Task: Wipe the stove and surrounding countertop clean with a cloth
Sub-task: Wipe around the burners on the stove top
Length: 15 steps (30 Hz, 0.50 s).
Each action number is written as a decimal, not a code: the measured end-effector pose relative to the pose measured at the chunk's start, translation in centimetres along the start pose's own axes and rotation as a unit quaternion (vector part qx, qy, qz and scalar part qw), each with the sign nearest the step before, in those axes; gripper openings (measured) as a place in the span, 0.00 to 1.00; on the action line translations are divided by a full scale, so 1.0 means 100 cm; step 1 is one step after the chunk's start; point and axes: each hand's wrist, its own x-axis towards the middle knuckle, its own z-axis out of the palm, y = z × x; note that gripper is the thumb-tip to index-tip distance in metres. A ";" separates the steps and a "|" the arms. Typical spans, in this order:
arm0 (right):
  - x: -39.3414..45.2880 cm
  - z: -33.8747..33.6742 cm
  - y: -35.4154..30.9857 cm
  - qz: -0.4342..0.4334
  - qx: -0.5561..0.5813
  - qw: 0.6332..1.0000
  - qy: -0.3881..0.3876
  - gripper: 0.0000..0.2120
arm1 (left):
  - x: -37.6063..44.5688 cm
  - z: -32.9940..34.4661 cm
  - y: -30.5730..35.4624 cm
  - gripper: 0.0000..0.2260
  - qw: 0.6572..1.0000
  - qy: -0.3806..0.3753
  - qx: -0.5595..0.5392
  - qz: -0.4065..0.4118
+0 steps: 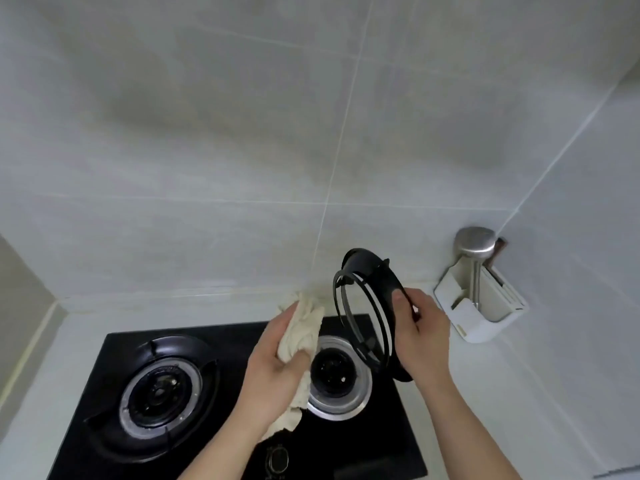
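A black glass stove [114,344] with two burners lies on a pale countertop [69,327]. My left hand [277,372] grips a crumpled cream cloth [301,327] above the stove's middle. My right hand [424,337] holds a black round pan support [363,299] tilted on edge in the air over the right burner [337,372], which stands bare with its silver ring showing. The left burner [159,389] keeps its pan support in place. The cloth hangs close to the lifted support; I cannot tell if they touch.
A white holder [485,306] with a metal utensil standing in it sits in the back right corner of the countertop. Grey tiled walls rise behind and to the right. A control knob [277,459] shows at the stove's front edge.
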 end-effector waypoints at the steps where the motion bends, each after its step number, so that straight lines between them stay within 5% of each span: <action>1: -0.011 0.001 -0.004 0.025 0.022 0.999 0.012 0.09 | 0.004 0.003 0.008 0.32 0.999 -0.014 0.029 0.033; 6: -0.042 0.017 -0.008 0.102 0.111 0.988 0.033 0.14 | 0.010 0.024 0.030 0.35 0.984 -0.049 0.099 0.137; 15: -0.051 0.031 -0.015 0.073 0.109 0.991 0.034 0.16 | 0.007 0.021 0.029 0.36 0.942 -0.062 0.255 0.209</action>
